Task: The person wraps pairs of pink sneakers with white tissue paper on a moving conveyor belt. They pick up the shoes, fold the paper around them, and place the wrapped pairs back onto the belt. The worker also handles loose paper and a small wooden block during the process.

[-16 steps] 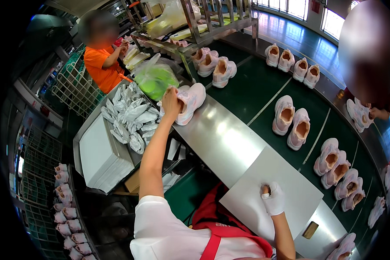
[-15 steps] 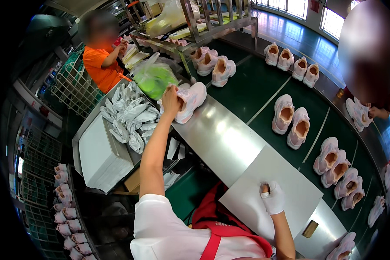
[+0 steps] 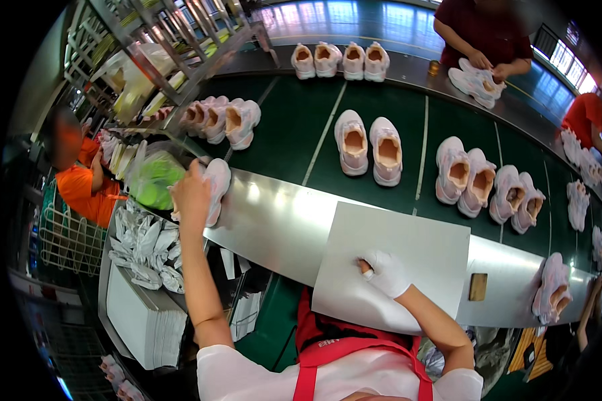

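Green conveyor belt fills the far side of this shoe line, edged on the near side by a shiny steel ledge. At the ledge's left end the left hand is closed over a pale pink sneaker, fingers wrapped about its side; a second shoe may lie under the hand, but I cannot tell. The right hand, in a white glove, rests knuckles down on a grey work board at the ledge's near edge, fingers curled around something small I cannot make out. The sneaker looks light, with a soft, yielding upper and a stiffer sole, so it should handle best taken at the heel collar or sole edge rather than squeezed across the toe. On the belt I count four shoes in the far row, one pair at centre, and four more toward the right edge. One small brown block lies just right of the board.
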A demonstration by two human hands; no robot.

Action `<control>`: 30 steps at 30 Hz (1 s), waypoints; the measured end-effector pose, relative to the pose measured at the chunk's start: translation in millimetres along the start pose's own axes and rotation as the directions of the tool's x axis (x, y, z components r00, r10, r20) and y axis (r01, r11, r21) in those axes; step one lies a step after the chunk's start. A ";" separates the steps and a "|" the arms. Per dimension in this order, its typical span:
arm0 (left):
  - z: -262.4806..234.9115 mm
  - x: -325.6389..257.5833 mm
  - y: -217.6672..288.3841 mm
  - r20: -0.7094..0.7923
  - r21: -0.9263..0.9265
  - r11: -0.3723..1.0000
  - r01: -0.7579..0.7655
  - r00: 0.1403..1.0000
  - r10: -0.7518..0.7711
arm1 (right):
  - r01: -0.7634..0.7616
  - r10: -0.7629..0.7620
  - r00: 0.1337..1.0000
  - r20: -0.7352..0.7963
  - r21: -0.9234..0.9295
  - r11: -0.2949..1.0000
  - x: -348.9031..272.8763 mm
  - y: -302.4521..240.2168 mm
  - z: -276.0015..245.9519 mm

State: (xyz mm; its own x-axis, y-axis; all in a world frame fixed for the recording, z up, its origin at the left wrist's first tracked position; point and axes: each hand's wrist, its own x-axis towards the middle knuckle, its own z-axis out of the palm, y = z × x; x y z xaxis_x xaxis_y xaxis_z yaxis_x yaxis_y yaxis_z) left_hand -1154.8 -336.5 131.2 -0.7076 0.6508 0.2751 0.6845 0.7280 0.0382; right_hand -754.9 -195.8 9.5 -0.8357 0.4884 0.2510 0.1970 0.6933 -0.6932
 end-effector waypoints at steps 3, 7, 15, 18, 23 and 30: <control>8.1 -6.4 140.0 -0.094 -0.704 0.657 -0.270 0.952 0.290 | -0.008 0.008 1.000 0.008 0.039 0.999 4.8 1.1 -6.6; 80.7 -4.5 274.5 0.000 -0.607 0.757 -0.242 0.953 0.304 | 0.029 -0.029 1.000 -0.002 0.026 0.999 5.5 -7.5 -4.4; 171.2 70.5 315.3 0.065 -0.223 0.945 -0.240 0.964 0.260 | 0.055 -0.047 0.983 -0.180 0.041 0.998 3.7 10.0 -23.0; 176.4 83.7 282.4 0.172 -0.232 0.925 -0.301 0.923 0.344 | -0.129 0.085 0.869 -0.487 -0.059 0.990 16.1 30.1 -87.2; 171.6 81.4 272.0 0.176 -0.231 0.904 -0.360 0.898 0.403 | -0.528 0.145 0.740 -0.657 -0.434 0.730 12.5 121.2 -163.2; 156.6 77.4 269.0 0.340 -0.327 0.860 -0.392 0.800 0.494 | -0.653 0.398 0.725 -0.562 -0.379 0.656 26.3 135.3 -158.2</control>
State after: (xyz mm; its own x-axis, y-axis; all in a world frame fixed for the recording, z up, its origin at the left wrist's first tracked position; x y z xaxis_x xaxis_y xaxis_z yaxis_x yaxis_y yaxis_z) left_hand -1052.9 -56.6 12.3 -0.2879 0.9537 -0.0874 0.9231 0.3007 0.2397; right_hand -669.1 -5.3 29.2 -0.2400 0.9277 0.2861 0.8688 0.3367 -0.3630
